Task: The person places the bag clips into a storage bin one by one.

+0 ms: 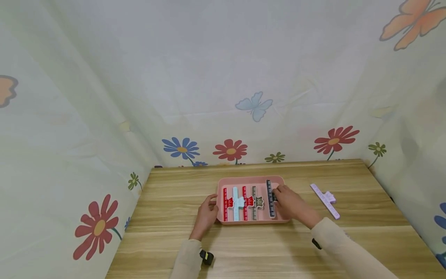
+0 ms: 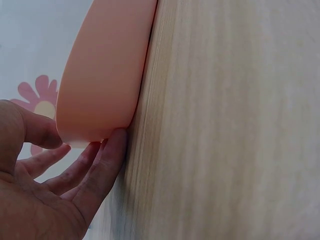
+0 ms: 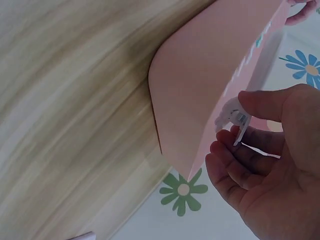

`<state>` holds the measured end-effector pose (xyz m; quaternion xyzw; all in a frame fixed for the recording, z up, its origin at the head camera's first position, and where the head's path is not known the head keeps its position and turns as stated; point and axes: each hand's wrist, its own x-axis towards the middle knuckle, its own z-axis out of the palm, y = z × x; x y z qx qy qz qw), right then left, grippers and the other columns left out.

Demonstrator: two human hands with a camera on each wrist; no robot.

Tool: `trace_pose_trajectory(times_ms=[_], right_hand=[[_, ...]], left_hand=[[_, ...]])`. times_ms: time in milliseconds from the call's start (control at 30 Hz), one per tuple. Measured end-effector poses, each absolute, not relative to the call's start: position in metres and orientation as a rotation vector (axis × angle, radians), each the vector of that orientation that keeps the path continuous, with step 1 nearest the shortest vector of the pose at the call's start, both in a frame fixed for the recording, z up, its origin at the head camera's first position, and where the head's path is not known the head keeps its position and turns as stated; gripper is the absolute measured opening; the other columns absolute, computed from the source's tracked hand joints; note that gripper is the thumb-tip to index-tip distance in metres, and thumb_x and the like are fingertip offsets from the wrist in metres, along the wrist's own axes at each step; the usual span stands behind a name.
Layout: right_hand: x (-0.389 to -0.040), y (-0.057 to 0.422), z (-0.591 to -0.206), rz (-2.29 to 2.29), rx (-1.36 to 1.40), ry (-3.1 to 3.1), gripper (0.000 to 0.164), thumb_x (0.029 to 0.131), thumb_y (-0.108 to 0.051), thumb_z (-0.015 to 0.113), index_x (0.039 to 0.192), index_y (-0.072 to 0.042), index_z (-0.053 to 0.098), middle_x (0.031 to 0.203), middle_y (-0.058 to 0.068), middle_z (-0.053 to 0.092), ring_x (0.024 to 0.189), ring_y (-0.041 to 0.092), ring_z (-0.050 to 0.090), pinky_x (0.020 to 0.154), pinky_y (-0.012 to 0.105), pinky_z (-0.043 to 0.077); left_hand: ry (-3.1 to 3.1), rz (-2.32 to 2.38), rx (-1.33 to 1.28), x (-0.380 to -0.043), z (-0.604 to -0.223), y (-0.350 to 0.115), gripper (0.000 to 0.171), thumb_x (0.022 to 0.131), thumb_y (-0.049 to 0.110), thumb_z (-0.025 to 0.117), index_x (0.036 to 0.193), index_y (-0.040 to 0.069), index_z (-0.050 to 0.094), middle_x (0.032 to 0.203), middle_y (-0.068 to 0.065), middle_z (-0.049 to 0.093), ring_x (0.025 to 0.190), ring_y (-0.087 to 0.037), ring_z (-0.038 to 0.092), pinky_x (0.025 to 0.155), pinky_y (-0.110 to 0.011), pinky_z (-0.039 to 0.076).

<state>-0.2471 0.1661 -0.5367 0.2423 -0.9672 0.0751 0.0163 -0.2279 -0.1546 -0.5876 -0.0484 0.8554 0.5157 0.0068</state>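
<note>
A pink tray [image 1: 252, 222] holds several long ruler-edged clips in a row: a red clip [image 1: 225, 205], a light blue clip [image 1: 235, 203], another red clip [image 1: 245, 203] and a grey-green clip [image 1: 254, 203]. At the tray's right end, my right hand [image 1: 289, 201] pinches the handle of a black clip [image 1: 270, 198]. In the right wrist view, thumb and fingers hold its pale handle [image 3: 236, 115], which bears a barcode sticker. My left hand [image 1: 207, 215] touches the tray's left end from outside. Its fingertips lie against the wall and the thumb is at the rim in the left wrist view.
A lilac ruler-edged clip [image 1: 325, 200] lies on the wooden table [image 1: 258, 252], right of the tray. Pale curtains [image 1: 216, 77] printed with flowers and butterflies stand behind the table and on both sides.
</note>
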Motion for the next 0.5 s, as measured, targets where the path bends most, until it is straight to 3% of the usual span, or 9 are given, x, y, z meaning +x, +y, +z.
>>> trace_pose_trajectory(times_ms=[233, 500], right_hand=[[-0.25, 0.16, -0.546, 0.279, 0.713, -3.063, 0.045, 0.092, -0.021, 0.064, 0.129, 0.006, 0.057, 0.122, 0.021, 0.06, 0.116, 0.033, 0.057, 0.1, 0.047, 0.049], [-0.256, 0.158, -0.56, 0.232, 0.747, -3.023, 0.039, 0.09, -0.018, 0.066, 0.121, 0.005, 0.061, 0.11, 0.018, 0.063, 0.101, 0.029, 0.058, 0.089, 0.044, 0.053]], left_hand=[[2.678, 1.608, -0.152, -0.229, -0.589, -0.154, 0.042, 0.096, 0.007, 0.053, 0.137, 0.012, 0.053, 0.12, -0.021, 0.063, 0.105, -0.032, 0.066, 0.072, -0.035, 0.057], [2.672, 1.615, -0.143, -0.229, -0.589, -0.155, 0.042, 0.096, 0.007, 0.053, 0.138, 0.012, 0.052, 0.121, -0.022, 0.063, 0.105, -0.032, 0.067, 0.071, -0.035, 0.057]])
